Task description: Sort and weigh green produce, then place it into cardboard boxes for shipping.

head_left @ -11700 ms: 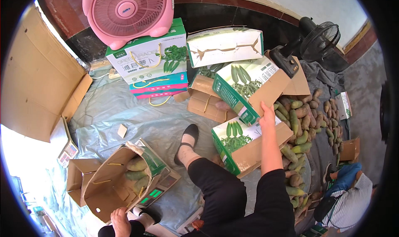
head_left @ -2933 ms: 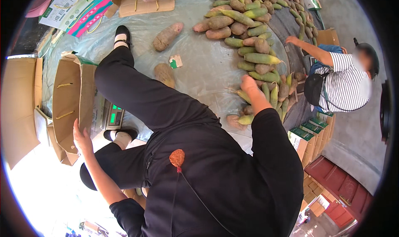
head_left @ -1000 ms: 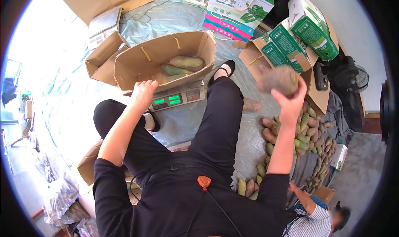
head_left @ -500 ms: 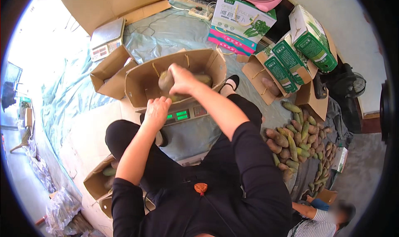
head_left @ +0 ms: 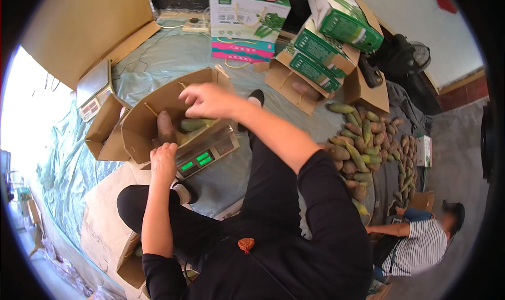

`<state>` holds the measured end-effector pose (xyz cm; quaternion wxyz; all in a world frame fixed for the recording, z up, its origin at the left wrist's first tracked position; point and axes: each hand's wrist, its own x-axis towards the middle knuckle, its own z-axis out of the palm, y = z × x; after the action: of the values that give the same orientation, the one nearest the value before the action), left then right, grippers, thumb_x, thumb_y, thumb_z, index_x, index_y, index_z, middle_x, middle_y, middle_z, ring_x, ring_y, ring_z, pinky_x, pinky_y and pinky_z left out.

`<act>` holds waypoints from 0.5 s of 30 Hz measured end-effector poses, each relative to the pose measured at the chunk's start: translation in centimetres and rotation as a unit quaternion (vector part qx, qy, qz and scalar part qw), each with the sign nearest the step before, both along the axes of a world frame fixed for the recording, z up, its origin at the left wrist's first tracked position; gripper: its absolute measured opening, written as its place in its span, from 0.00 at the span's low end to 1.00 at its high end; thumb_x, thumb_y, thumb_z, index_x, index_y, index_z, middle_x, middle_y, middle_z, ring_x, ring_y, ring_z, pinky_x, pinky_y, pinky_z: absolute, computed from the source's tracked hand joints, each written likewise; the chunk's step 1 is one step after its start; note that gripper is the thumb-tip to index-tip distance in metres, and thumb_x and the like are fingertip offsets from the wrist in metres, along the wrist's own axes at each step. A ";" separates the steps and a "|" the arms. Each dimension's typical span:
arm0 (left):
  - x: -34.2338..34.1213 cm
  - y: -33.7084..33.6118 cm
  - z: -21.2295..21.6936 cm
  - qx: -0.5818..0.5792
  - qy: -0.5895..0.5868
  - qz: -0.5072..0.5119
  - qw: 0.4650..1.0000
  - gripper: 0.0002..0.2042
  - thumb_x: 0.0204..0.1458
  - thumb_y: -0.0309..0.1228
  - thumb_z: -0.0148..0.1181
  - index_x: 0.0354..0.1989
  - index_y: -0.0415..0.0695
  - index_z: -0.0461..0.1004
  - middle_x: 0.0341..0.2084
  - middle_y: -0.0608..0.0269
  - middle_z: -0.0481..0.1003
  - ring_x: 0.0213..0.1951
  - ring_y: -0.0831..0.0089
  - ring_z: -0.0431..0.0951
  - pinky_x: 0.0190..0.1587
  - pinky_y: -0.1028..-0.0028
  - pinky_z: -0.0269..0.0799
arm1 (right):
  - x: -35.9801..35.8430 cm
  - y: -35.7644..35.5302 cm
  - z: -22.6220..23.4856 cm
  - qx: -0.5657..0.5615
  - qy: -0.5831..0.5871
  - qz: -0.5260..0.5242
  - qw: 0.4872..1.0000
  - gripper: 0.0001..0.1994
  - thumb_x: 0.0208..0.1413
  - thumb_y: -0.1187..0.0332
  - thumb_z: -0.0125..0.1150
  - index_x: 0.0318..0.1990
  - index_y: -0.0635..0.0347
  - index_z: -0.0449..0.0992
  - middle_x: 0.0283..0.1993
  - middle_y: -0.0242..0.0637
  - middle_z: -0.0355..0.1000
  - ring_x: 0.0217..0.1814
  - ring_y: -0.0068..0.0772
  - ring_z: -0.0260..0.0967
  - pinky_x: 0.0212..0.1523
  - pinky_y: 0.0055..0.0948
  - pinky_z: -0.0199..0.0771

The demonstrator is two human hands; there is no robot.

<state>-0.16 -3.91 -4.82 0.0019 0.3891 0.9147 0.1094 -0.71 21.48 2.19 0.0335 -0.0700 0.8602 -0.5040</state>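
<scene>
An open cardboard box (head_left: 152, 110) with yellow cord handles rests tilted on a digital scale (head_left: 221, 146) with green displays. Inside the box are a reddish radish (head_left: 165, 125) on the left and a green radish (head_left: 195, 124) on the right. More lies partly hidden behind the near wall. My left hand (head_left: 164, 160) grips the near edge of the box at its left end, fingers over the rim. Above the right half of the box my right hand (head_left: 210, 101) hovers with loosely bent fingers apart, nothing in them.
Radishes (head_left: 363, 142) lie heaped at right, near a seated person in a striped shirt (head_left: 421, 245). Printed cartons (head_left: 315, 63) and a black fan (head_left: 407, 53) stand behind. A second scale (head_left: 94, 87) and small box (head_left: 105, 129) sit left; another box (head_left: 131, 266) lies by my left knee.
My right hand has released the radish it held, now in the box, and lifted clear. My left hand stays on the near edge. The whole view has turned rightward.
</scene>
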 end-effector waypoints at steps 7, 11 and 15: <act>-0.1 0.4 0.5 -0.039 -0.022 0.012 0.999 0.13 0.44 0.18 0.49 0.38 0.44 0.70 0.33 0.55 0.72 0.41 0.56 0.72 0.44 0.60 0.63 | 15.3 16.2 -5.5 -0.082 0.063 -0.385 0.917 0.20 0.46 0.68 0.63 0.49 0.61 0.70 0.41 0.41 0.74 0.41 0.32 0.72 0.42 0.30 0.72; 0.4 1.1 0.6 -0.026 -0.017 0.006 1.000 0.13 0.43 0.19 0.53 0.39 0.44 0.70 0.33 0.55 0.72 0.41 0.55 0.72 0.45 0.60 0.63 | 30.1 18.6 -20.1 0.108 -0.144 -0.497 0.849 0.17 0.44 0.67 0.62 0.43 0.61 0.72 0.39 0.45 0.74 0.43 0.42 0.71 0.44 0.36 0.71; 0.4 1.6 -0.1 -0.036 -0.027 0.013 0.999 0.15 0.42 0.18 0.54 0.41 0.43 0.70 0.35 0.54 0.72 0.41 0.54 0.72 0.46 0.60 0.63 | 42.9 11.1 -30.1 0.143 -0.359 -0.378 0.841 0.14 0.42 0.73 0.59 0.40 0.63 0.75 0.31 0.44 0.74 0.29 0.34 0.73 0.31 0.31 0.72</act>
<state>0.24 -2.33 -4.92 0.0391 0.3733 0.9228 0.0867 42.20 32.58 -27.93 0.1569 0.4525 0.8101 -0.3382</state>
